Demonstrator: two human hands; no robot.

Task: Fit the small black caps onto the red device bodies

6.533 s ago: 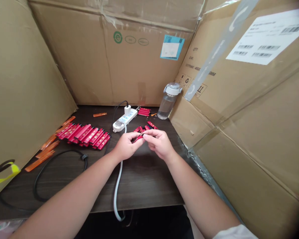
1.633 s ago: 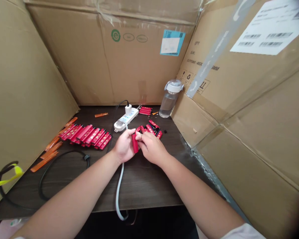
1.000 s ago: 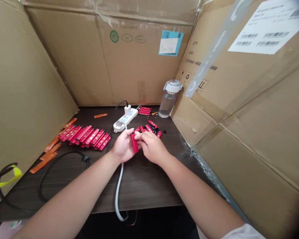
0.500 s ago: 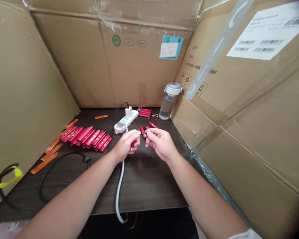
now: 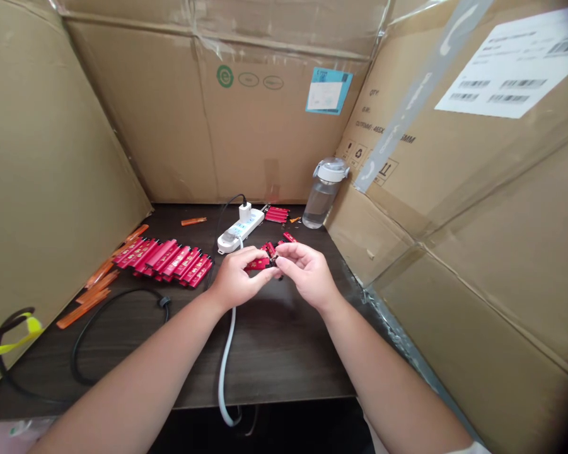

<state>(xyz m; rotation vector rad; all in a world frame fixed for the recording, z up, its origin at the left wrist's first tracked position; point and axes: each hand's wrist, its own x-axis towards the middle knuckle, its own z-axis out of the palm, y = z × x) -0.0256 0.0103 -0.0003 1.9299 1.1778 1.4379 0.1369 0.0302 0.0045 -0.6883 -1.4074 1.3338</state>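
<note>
Stick (image 5: 256, 265) drew two-handed grip

The left hand (image 5: 235, 279) clamped the stick above the table (image 5: 274, 359), between back and front edges; the right hand (image 5: 312, 277), apart moments earlier, had joined it, pinching at the black end (image 5: 273, 260). Work had apparently turned to that end. More red sticks (image 5: 163, 257) lay toward the left edge.

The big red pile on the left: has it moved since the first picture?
No: the big red pile lies in the same place, just left of the white power strip.
</note>
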